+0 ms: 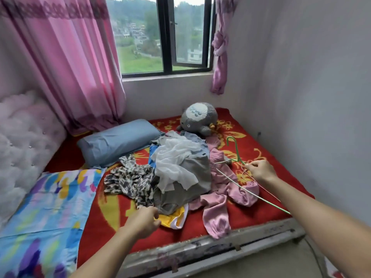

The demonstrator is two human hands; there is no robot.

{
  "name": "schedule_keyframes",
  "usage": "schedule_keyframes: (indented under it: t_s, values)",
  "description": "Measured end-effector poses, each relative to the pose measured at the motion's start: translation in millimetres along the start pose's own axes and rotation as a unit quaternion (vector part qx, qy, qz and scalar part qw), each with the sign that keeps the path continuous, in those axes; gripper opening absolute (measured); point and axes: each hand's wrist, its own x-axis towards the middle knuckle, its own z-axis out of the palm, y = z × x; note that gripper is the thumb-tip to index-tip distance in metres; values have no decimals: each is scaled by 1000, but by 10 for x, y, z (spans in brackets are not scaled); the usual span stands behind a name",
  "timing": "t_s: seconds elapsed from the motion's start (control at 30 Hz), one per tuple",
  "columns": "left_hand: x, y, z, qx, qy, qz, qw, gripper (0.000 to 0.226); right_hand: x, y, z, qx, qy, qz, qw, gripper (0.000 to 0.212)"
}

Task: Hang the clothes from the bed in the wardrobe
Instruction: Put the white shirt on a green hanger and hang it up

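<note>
The clothes pile lies mid-bed, loose and unsorted. At the near edge of the pile, the left hand reaches a yellow-and-white garment; fingers are curled, but whether the grip has closed on the fabric cannot be told. Right of the pile, the right hand pinches the wire hangers. Step in hand, by judgement: selecting a garment. The next move calls for drawing it free and threading a hanger through its neck. No wardrobe is in view.

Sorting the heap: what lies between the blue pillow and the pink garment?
Head view: white cloth draped over grey garment, patterned piece nearer the pillow.
</note>
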Motion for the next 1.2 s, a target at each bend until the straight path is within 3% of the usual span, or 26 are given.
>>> schedule_keyframes:
  t_s: [0.23, 0.37, 0.53, 0.63, 0.8, 0.93, 1.0, 1.07, 1.13, 1.2]
  values:
    - [1119, 56, 77, 19, -49, 14, 999, 25, 1058, 356, 269, 20, 51, 89, 995, 24]
    - [1914, -2, 105, 9, -86, -17, 996, 12, 1947, 420, 677, 24, 52, 94, 994, 26]
    - [2972, 44, 45, 6, -115, -57, 992, 13, 3081, 422, 1350, 26, 24, 86, 996, 24]
    - [3540, 79, 113, -36, -119, -76, 989, 11, 3590, 454, 1809, 13, -9, 78, 997, 20]
    - [4158, 26, 460, -65, -106, -101, 987, 21, 3803, 760, 2688, -72, -133, 109, 983, 10]
    - [4688, -204, 711, -13, 3, -106, 994, 56, 3702, 1047, 3211, -127, -229, 98, 960, 12]
    - [4957, -300, 765, 1, 24, -118, 993, 73, 3741, 1005, 3336, -160, -211, 70, 962, 20]
    - [5178, -382, 844, 32, -5, -118, 992, 75, 3855, 782, 3444, -165, -154, -5, 974, 22]
    - [5298, -469, 975, 68, -37, -89, 993, 48, 4022, 402, 3631, -150, -124, -118, 974, 20]
    - [5303, -566, 1131, 69, -57, -62, 994, 23, 4186, -20, 3923, -160, -148, -222, 950, 21]
